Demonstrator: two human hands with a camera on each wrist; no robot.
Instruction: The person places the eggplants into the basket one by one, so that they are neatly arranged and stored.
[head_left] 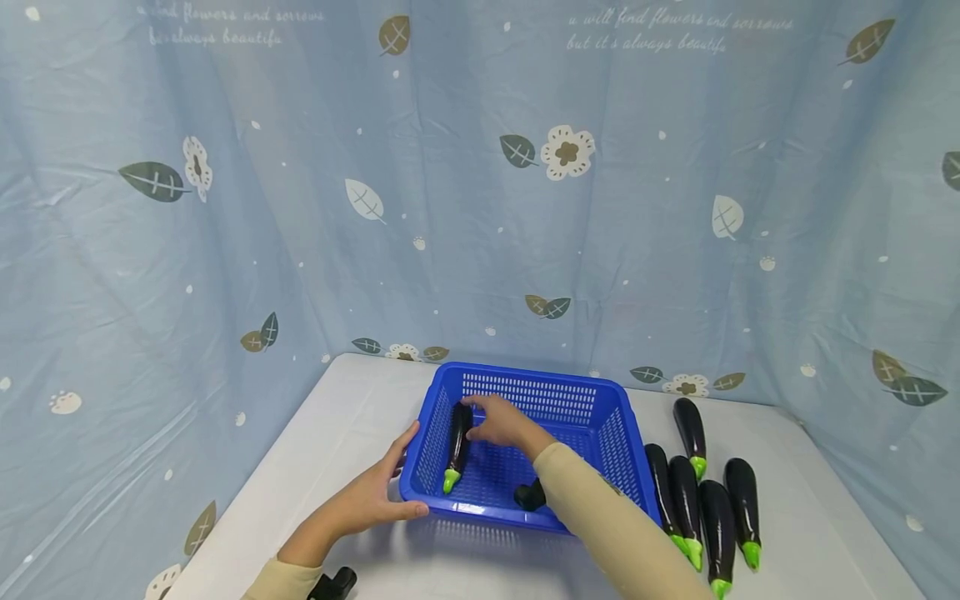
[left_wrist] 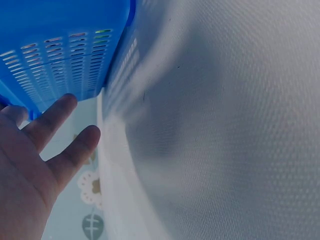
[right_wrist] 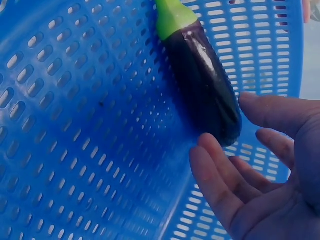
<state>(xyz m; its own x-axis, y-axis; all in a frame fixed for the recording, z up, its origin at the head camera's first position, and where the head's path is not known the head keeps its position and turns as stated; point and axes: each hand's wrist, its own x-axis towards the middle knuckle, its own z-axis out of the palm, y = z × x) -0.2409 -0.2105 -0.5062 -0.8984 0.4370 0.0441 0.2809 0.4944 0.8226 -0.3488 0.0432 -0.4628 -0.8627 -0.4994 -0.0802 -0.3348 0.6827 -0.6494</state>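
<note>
A blue plastic basket (head_left: 525,515) with slotted walls stands on the table. Along its left wall lies a dark purple eggplant (head_left: 459,437), its green stem end toward the front. My right hand (head_left: 498,419) reaches inside the basket, thumb and fingers spread around the eggplant's rounded far end; whether they touch it, I cannot tell. In the right wrist view, the eggplant (right_wrist: 205,85) rests against the basket's slotted surface. My left hand (head_left: 367,500) is at the basket's front left corner, with extended fingers along the left side and the thumb by the front rim.
Several more eggplants (head_left: 718,529) lie on the white table (head_left: 375,400) to the right of the basket, most with green ends toward the front. A blue patterned curtain (head_left: 465,208) hangs behind and at both sides. Black wrist devices (head_left: 529,496) show beneath the sleeves.
</note>
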